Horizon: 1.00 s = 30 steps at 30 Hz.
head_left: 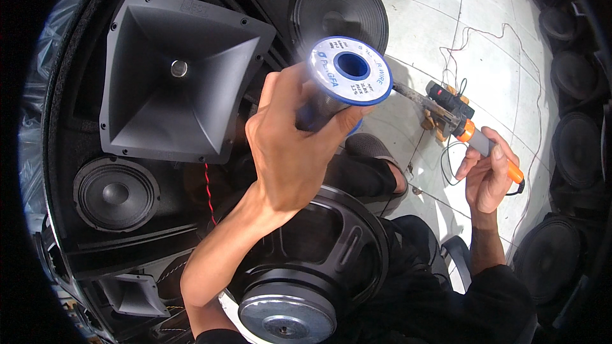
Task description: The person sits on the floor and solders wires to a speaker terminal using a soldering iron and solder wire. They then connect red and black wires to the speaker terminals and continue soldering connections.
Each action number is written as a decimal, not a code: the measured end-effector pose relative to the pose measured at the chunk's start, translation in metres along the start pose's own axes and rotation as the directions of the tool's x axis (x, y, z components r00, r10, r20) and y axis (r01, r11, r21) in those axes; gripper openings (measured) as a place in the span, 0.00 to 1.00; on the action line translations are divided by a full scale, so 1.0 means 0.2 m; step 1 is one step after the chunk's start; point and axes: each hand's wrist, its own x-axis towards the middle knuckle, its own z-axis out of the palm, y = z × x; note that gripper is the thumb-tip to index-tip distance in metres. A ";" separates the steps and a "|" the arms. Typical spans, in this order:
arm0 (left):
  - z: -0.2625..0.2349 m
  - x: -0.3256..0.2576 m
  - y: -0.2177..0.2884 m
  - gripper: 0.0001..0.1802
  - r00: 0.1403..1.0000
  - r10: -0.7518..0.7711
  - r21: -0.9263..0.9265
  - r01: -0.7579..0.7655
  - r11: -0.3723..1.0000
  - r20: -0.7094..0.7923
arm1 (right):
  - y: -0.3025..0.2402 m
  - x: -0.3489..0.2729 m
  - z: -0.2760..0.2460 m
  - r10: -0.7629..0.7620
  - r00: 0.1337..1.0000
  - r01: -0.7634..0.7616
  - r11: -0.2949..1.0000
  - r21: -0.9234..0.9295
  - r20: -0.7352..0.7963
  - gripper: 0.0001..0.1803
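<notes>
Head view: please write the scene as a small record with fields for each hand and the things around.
left hand: grips a blue-and-white spool of solder wire, raised
right hand: holds an orange-handled soldering iron, tip toward the spool
below the hands: large speaker driver, magnet side up
left side: speaker cabinet with a square horn and a small round speaker
floor: pale tiles, thin wires
</notes>
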 end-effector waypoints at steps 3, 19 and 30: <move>0.00 -0.01 0.00 0.23 0.999 -0.037 -0.005 0.037 0.999 0.008 | 0.00 0.00 0.00 0.011 1.000 -0.011 1.000 0.001 -0.006 0.22; -0.01 0.00 0.02 0.24 1.000 0.008 0.092 -0.008 0.996 -0.003 | 0.00 0.00 0.00 0.009 1.000 -0.008 1.000 -0.015 0.014 0.23; -0.05 0.01 0.02 0.25 1.000 0.002 0.146 -0.004 0.989 0.015 | 0.01 0.00 0.01 0.018 1.000 -0.018 1.000 -0.003 -0.002 0.23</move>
